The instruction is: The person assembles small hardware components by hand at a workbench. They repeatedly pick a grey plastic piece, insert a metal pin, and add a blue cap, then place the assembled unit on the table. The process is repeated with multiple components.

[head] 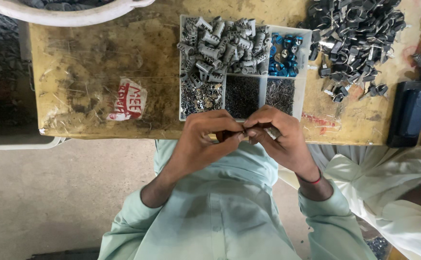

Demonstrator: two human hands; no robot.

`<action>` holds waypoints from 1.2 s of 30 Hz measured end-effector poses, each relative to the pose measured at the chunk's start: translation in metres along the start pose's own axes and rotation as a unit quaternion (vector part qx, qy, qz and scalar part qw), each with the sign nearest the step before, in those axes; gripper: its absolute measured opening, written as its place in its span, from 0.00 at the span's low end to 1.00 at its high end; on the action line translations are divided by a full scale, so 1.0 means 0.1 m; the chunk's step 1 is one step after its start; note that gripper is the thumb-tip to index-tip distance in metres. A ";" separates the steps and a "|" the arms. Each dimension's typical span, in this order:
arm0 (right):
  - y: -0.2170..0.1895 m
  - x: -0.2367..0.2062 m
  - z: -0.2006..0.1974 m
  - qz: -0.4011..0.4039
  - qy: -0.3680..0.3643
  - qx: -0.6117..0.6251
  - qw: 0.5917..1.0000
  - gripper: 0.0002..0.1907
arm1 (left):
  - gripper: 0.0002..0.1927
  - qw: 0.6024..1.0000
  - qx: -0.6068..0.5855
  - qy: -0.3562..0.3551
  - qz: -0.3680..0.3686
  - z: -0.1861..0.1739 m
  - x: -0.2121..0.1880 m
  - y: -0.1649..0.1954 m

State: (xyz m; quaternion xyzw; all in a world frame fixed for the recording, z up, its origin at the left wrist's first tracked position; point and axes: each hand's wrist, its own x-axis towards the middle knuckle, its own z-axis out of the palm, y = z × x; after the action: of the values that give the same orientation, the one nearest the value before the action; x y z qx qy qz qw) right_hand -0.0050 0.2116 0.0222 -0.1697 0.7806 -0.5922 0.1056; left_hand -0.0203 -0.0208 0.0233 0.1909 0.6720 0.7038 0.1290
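Note:
My left hand [204, 136] and my right hand [277, 137] meet at the near edge of the worn yellow table [99, 72], fingertips pinched together on a small metal part [243, 132] held between them. A grey metal piece shows under my right fingers. Just beyond the hands stands a clear compartment tray [305, 58]. Its big section holds several grey ribbed cylinders [222, 45], a side section holds blue rings [283, 55], and the front sections hold tiny shiny bits [200, 96], dark springs [242, 95] and thin pins [280, 92].
A heap of dark metal parts [352, 29] lies at the table's back right, a black block [409, 113] at its right edge. A white basin [61, 12] stands at the back left. A red and white sticker [127, 101] is on the tabletop. Another person's pale sleeve [388, 188] is at right.

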 end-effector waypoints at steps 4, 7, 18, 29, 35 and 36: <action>-0.05 0.03 -0.03 -0.037 0.003 -0.039 0.999 0.11 | 0.04 0.999 -0.039 -0.002 -0.030 -0.01 0.00 0.00; -0.09 0.03 -0.02 -0.029 -0.001 -0.080 0.996 0.10 | 0.05 0.980 -0.130 -0.001 -0.148 0.01 -0.01 -0.04; -0.11 0.07 0.03 -0.106 0.000 -0.231 0.967 0.13 | 0.07 0.954 -0.236 0.018 -0.187 0.02 -0.04 -0.23; -0.12 0.05 -0.11 -0.239 -0.001 -0.301 0.923 0.21 | 0.04 0.941 -0.260 -0.044 -0.212 -0.02 -0.07 -0.14; -0.06 0.03 -0.12 -0.213 0.003 -0.219 0.952 0.18 | 0.04 0.935 -0.289 -0.045 -0.200 0.04 -0.09 -0.16; -0.06 0.02 -0.12 -0.203 0.004 -0.221 0.954 0.18 | 0.04 0.936 -0.290 -0.043 -0.196 0.05 -0.09 -0.17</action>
State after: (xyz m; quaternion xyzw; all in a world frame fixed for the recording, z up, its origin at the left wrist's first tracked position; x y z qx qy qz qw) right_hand -0.0110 0.2202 0.0310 -0.3415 0.8415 -0.4143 -0.0599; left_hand -0.0109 -0.0191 0.0061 0.0398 0.4567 0.8198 0.3431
